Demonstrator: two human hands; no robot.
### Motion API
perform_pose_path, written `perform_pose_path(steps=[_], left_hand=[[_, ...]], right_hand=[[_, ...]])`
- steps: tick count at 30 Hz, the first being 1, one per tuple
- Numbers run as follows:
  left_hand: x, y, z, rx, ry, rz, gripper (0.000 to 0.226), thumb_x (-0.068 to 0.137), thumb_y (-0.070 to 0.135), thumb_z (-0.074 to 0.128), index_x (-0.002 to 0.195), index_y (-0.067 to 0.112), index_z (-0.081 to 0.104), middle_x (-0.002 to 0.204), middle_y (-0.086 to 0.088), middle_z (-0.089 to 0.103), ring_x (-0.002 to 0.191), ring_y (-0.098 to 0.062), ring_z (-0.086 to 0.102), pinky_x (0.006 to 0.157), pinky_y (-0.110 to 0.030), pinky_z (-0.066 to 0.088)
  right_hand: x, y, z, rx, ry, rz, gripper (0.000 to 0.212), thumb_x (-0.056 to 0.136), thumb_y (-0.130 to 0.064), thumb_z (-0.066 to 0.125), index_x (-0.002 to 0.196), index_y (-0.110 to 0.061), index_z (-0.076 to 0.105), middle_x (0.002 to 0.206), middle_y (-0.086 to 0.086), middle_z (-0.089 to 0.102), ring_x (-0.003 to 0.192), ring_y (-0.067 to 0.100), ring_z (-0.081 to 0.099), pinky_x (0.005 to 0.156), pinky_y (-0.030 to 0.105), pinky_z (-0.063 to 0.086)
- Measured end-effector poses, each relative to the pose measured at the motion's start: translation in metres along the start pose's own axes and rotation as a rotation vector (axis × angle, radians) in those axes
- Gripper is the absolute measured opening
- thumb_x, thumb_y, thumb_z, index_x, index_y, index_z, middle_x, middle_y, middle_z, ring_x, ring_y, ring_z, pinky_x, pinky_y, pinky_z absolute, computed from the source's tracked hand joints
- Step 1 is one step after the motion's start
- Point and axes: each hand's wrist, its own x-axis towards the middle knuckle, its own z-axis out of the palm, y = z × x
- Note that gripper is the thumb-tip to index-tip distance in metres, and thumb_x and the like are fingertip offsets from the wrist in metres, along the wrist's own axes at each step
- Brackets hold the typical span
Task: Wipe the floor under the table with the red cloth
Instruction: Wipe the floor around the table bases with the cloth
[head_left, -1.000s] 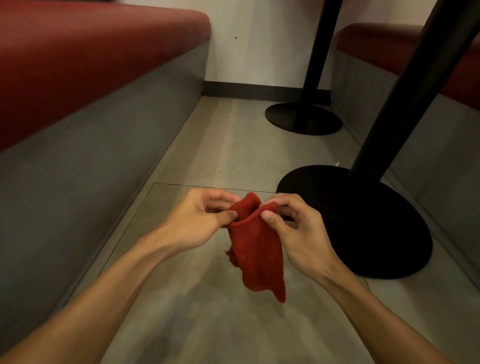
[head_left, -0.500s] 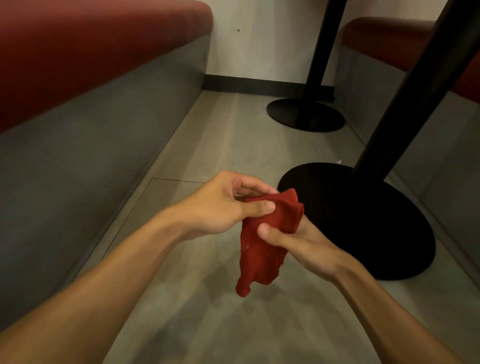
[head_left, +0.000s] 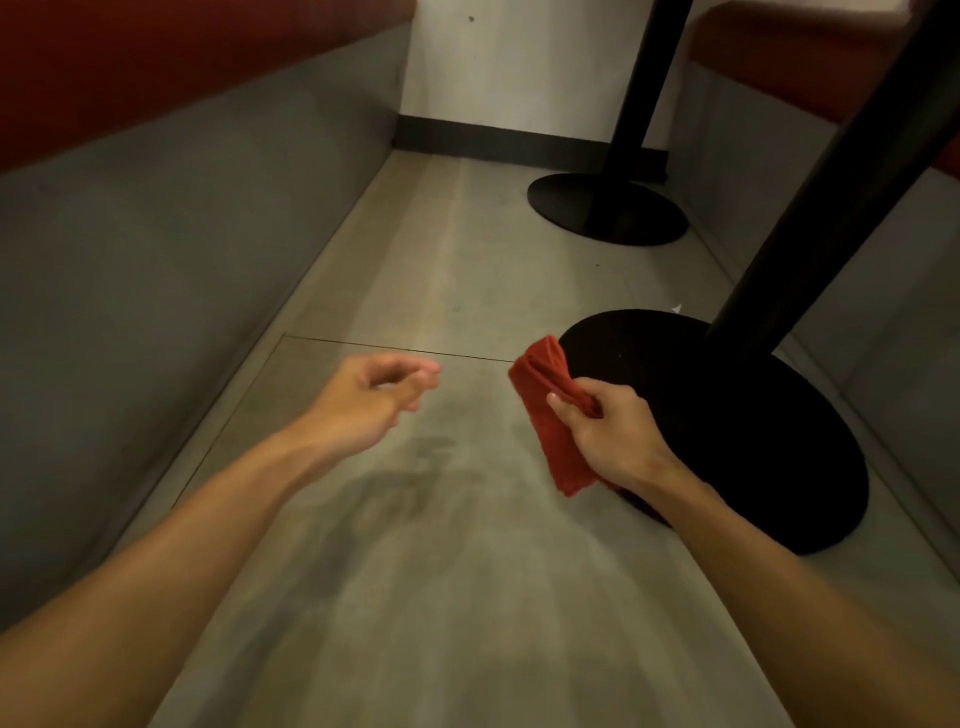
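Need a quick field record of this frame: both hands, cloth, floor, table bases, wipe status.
left hand: holds nothing, fingers loosely curled
right hand: grips the red cloth
red cloth: folded, seems held above the floor, at the near table base's edge
near table base: black disc with post, right of the cloth
far table base: black disc by the wall
floor: grey; dark patch between the forearms, stain or shadow unclear
wipe status: not yet begun
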Motion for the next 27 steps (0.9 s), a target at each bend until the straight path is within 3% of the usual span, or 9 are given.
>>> perform_pose_path(steps=[3, 5, 8, 10, 13, 16, 20, 23, 27], left_hand=[[-0.005, -0.044, -0.025, 0.021, 0.141, -0.085, 0.012, 0.092, 0.014, 0.059, 0.098, 0.014, 0.07, 0.091, 0.001, 0.069, 0.08, -0.018, 0.061, 0.057, -0.013, 0.047], [-0.011, -0.071, -0.04, -0.016, 0.221, -0.15, 0.012, 0.092, 0.012, 0.059, 0.095, 0.01, 0.07, 0.09, 0.001, 0.067, 0.071, -0.012, 0.064, 0.051, -0.015, 0.049], [-0.016, -0.102, -0.065, 0.044, 0.304, -0.148, 0.011, 0.09, 0.016, 0.062, 0.084, 0.021, 0.07, 0.093, 0.0, 0.069, 0.066, -0.003, 0.066, 0.053, -0.017, 0.051], [-0.016, -0.119, -0.088, 0.207, 0.339, -0.098, 0.013, 0.09, 0.018, 0.062, 0.081, 0.027, 0.067, 0.09, 0.0, 0.069, 0.067, -0.002, 0.066, 0.057, -0.012, 0.05], [-0.024, -0.142, -0.127, 0.633, 0.291, -0.173, 0.011, 0.091, 0.032, 0.058, 0.098, 0.03, 0.066, 0.109, -0.005, 0.07, 0.1, -0.025, 0.065, 0.09, -0.033, 0.05], [-0.036, -0.17, -0.145, 0.914, 0.169, -0.233, 0.056, 0.088, 0.056, 0.032, 0.126, 0.024, 0.059, 0.14, -0.003, 0.052, 0.127, -0.033, 0.046, 0.11, -0.045, 0.033], [-0.046, -0.184, -0.143, 0.9, 0.164, -0.236, 0.054, 0.091, 0.058, 0.024, 0.137, 0.038, 0.044, 0.153, 0.013, 0.03, 0.139, -0.024, 0.023, 0.112, -0.049, 0.02], [-0.048, -0.186, -0.141, 0.835, 0.198, -0.211, 0.055, 0.092, 0.061, 0.022, 0.138, 0.039, 0.043, 0.154, 0.015, 0.028, 0.141, -0.02, 0.02, 0.114, -0.045, 0.015], [-0.05, -0.189, -0.135, 0.799, 0.235, -0.157, 0.069, 0.085, 0.063, 0.015, 0.139, 0.034, 0.045, 0.154, 0.011, 0.03, 0.142, -0.019, 0.022, 0.116, -0.035, 0.01]], right_hand=[[0.024, 0.021, 0.01, -0.47, 0.082, 0.057, 0.014, 0.095, -0.031, 0.055, 0.086, -0.027, 0.064, 0.075, -0.001, 0.064, 0.067, 0.02, 0.063, 0.064, 0.041, 0.057], [0.032, 0.029, 0.025, -0.782, 0.098, 0.069, 0.01, 0.094, -0.021, 0.053, 0.093, -0.022, 0.063, 0.086, -0.001, 0.056, 0.078, 0.023, 0.06, 0.07, 0.04, 0.053], [0.026, 0.037, 0.056, -0.986, 0.011, 0.113, 0.021, 0.092, -0.019, 0.055, 0.112, -0.016, 0.061, 0.113, 0.007, 0.054, 0.103, 0.029, 0.055, 0.088, 0.045, 0.048], [0.016, 0.037, 0.074, -1.017, 0.014, 0.145, 0.029, 0.092, -0.024, 0.056, 0.119, -0.016, 0.059, 0.125, 0.009, 0.052, 0.114, 0.032, 0.049, 0.096, 0.049, 0.042], [0.002, 0.036, 0.091, -1.01, 0.033, 0.201, 0.036, 0.095, -0.027, 0.051, 0.129, -0.016, 0.053, 0.13, 0.011, 0.053, 0.121, 0.034, 0.045, 0.102, 0.052, 0.038], [-0.005, 0.03, 0.1, -0.945, 0.051, 0.293, 0.042, 0.096, -0.026, 0.051, 0.138, -0.018, 0.046, 0.137, 0.011, 0.048, 0.127, 0.036, 0.042, 0.106, 0.053, 0.036], [-0.011, 0.017, 0.111, -0.9, 0.055, 0.419, 0.041, 0.096, -0.026, 0.051, 0.137, -0.018, 0.047, 0.137, 0.016, 0.041, 0.126, 0.042, 0.037, 0.103, 0.057, 0.036], [-0.017, 0.006, 0.125, -0.873, 0.026, 0.473, 0.042, 0.097, -0.022, 0.049, 0.139, -0.018, 0.044, 0.136, 0.017, 0.039, 0.123, 0.044, 0.035, 0.102, 0.061, 0.035], [-0.017, -0.018, 0.155, -0.823, -0.029, 0.384, 0.043, 0.098, -0.011, 0.044, 0.14, -0.017, 0.042, 0.137, 0.017, 0.04, 0.125, 0.047, 0.033, 0.102, 0.066, 0.032]])
